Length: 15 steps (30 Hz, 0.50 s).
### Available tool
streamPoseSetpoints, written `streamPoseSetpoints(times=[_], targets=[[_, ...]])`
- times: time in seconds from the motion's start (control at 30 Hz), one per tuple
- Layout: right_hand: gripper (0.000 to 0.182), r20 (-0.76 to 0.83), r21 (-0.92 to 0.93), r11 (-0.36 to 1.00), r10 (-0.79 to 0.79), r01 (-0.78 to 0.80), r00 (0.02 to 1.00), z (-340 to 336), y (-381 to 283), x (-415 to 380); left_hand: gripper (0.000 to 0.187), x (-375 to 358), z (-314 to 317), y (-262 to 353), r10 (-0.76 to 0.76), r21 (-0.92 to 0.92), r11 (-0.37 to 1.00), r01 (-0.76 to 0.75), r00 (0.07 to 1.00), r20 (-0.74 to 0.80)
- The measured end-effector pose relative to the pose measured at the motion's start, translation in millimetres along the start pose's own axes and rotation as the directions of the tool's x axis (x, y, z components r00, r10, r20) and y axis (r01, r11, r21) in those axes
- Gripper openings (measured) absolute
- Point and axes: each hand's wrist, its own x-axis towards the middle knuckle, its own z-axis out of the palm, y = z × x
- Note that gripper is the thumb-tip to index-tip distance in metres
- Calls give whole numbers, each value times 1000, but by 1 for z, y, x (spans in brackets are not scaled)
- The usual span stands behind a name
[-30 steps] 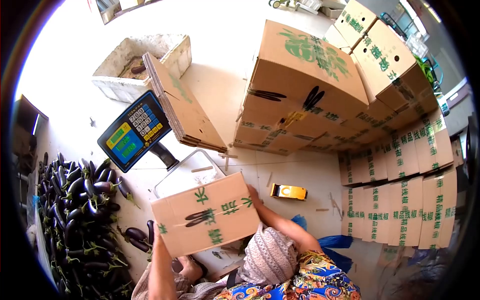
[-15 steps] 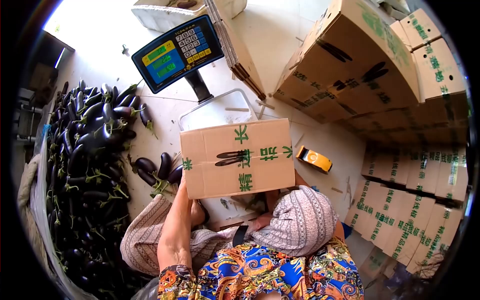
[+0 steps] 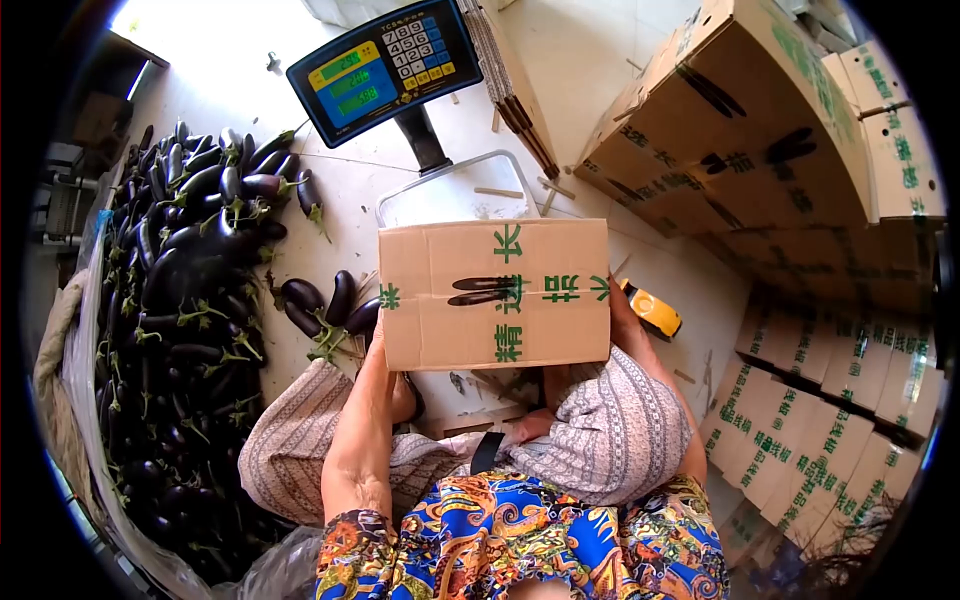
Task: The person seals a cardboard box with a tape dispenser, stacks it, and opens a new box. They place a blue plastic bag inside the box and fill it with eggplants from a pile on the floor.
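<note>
A closed cardboard box with green lettering and dark eggplant pictures on top is between my two hands, over the near part of a scale's platform. My left hand is against its left side near the front corner, the fingers mostly hidden. On the right side, my right hand grips the box, with its fingers partly behind the edge. Whether the box rests on the platform cannot be seen. Beyond it stands the scale's display, with lit green readouts and a keypad.
A large heap of eggplants lies on the left, a few loose ones nearer the box. A yellow tape dispenser is on the floor beside my right arm. Stacked cartons fill the right; flattened cardboard stands behind the scale.
My right hand and forearm, mostly hidden before, now show along the box's right side. The view has shifted, and the digits on the scale's display look different.
</note>
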Motion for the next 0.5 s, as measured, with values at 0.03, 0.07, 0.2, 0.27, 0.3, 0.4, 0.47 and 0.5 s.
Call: streamPoseSetpoints(times=[0.03,0.07,0.2,0.27,0.3,0.4,0.47,0.5], targets=[[65,5,22,1000,18,-18,1000,11,-1,-6,70,0,0,0,-1,-1,1000,1,1000,2],[65,11,30,999,36,-37,999,19,-2,-11,70,-2,0,1,1,-2,1000,-1,1000,2],[63,34,35,998,56,-57,998,33,-7,-20,71,-7,1,-1,5,1,1000,-5,1000,12],[62,30,22,999,40,-40,999,37,-13,-28,71,-11,-1,-4,12,0,1000,-12,1000,22],[62,26,14,999,31,-31,999,38,-19,-33,71,-12,1,-4,17,-1,1000,-17,999,32],[61,14,-5,1000,-7,7,1000,47,-34,-49,71,-21,7,3,28,2,1000,-28,997,69],[60,9,-15,1000,-23,23,1000,50,-47,-62,71,-31,14,11,43,12,999,-44,995,85],[60,-2,-26,999,-36,36,999,51,-53,-68,71,-33,21,16,59,13,998,-60,994,96]])
